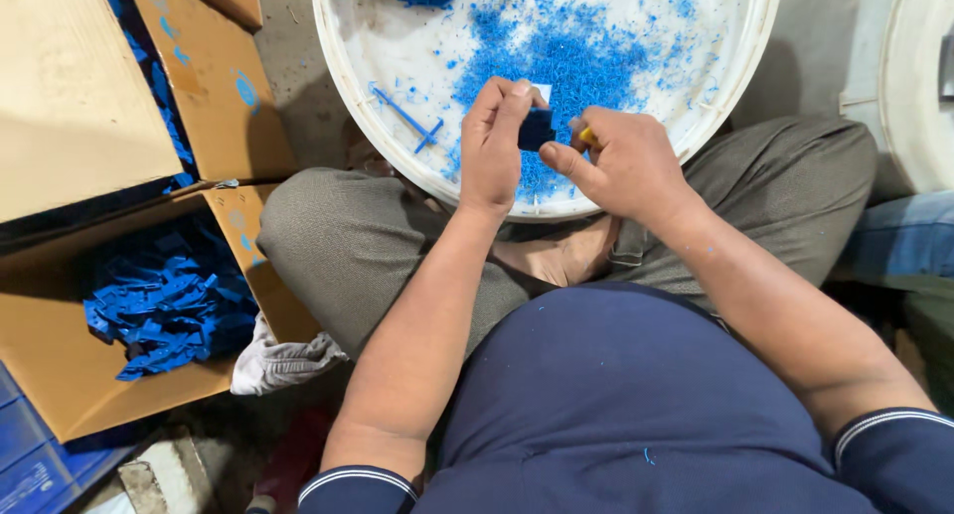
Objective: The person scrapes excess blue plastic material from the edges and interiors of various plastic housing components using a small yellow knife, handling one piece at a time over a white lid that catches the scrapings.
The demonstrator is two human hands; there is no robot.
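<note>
Hands over white tub (338, 47): my left hand (494, 146) pinches small blue plastic part (536, 130); right hand (626, 161) grips a yellow-tipped tool (586, 135) touching it, above blue shavings (576, 62).

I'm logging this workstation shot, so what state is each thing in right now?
Left hand: closed on the small blue plastic part.
Right hand: grip on a small yellow-tipped tool, touching the part.
White round tub: open, scattered with blue shavings.
Blue stick piece: lying loose in the tub.
Cardboard box: open, partly filled with blue plastic pieces.
Grey rag: crumpled beside the box.
</note>
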